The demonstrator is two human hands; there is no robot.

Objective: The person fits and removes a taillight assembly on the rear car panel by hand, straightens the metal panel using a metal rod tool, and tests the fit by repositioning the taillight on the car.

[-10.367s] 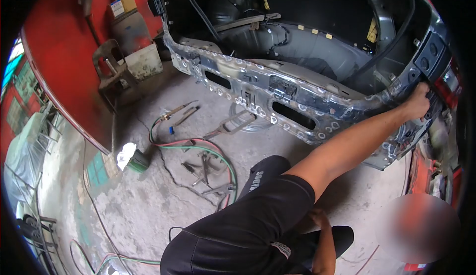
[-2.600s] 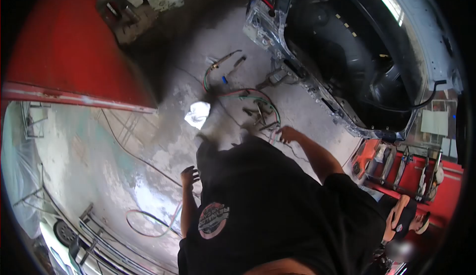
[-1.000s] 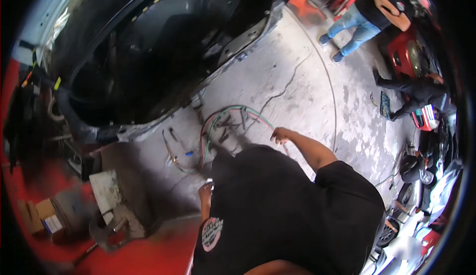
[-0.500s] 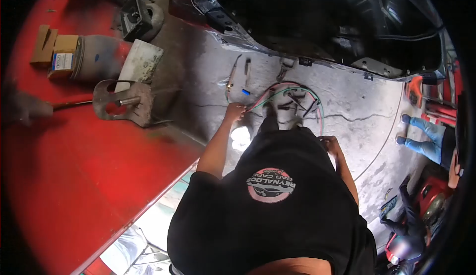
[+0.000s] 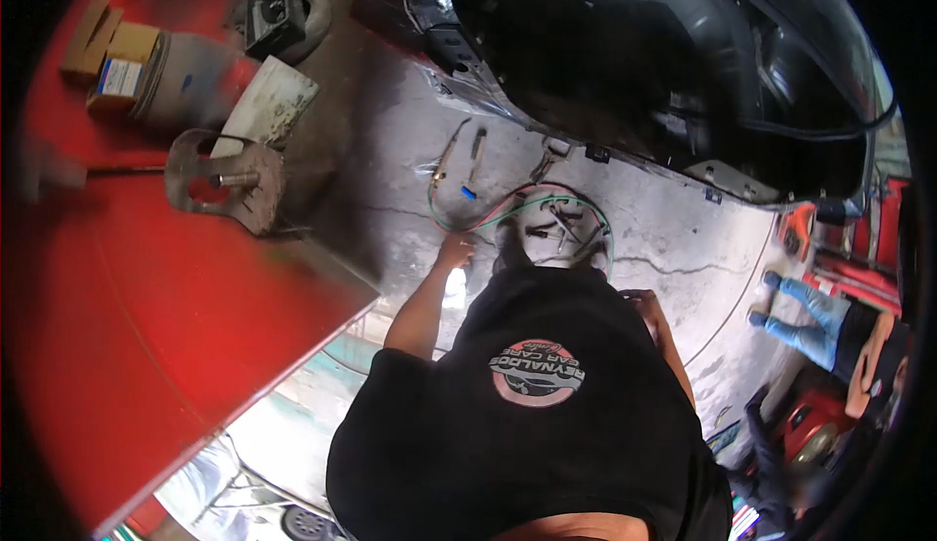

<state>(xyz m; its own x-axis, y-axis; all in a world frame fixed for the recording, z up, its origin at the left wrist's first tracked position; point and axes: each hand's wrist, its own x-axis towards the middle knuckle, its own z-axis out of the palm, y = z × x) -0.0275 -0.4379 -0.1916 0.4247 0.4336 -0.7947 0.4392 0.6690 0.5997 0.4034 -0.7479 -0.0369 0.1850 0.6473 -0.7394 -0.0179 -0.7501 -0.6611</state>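
Tools (image 5: pixel 562 222) lie within the curving hoses (image 5: pixel 503 211) on the floor (image 5: pixel 673 234), before the car body (image 5: pixel 625 73).

Fisheye curve, black corners; floor (image 5: pixel 303 404) washed out lower left; car-body interior (image 5: pixel 605 73) deep in shadow; left edge soft.

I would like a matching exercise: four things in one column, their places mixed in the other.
1. Thin red and green rubber hoses
2. Round pink, black and white printed logo
3. Large dark metal car body
4. Brown cardboard box with white and blue marking

A. On the black fabric shirt
B. Upper left of the picture
C. Curving past metal tools on the grey concrete floor
D. Top, middle to right

Pairs: 1-C; 2-A; 3-D; 4-B
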